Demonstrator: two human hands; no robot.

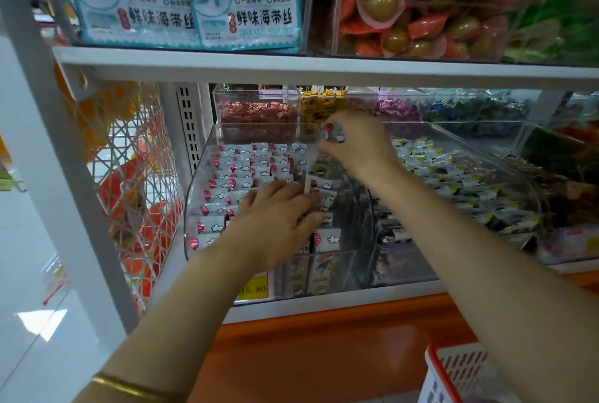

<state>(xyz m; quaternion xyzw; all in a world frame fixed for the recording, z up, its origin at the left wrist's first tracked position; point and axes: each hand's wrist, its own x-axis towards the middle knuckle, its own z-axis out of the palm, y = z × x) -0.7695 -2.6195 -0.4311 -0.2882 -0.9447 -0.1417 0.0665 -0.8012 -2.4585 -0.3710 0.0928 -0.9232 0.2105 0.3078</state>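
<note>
Small white snack packets with red dots and cloud prints (233,172) lie in neat rows in the clear plastic shelf bin (191,224). The left hand (278,211) rests flat on them, fingers straight. The right hand (353,143) pinches a few more above the back. The left rows look finished, but the right side is loose, so some stocking likely remains.

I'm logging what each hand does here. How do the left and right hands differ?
The left hand lies flat, fingers straight, on the white-and-pink packets; the right hand is curled, pinching one packet. The left hand sits low near the front of the clear bin; the right hand is raised toward its back. Both reach into that bin.
</note>
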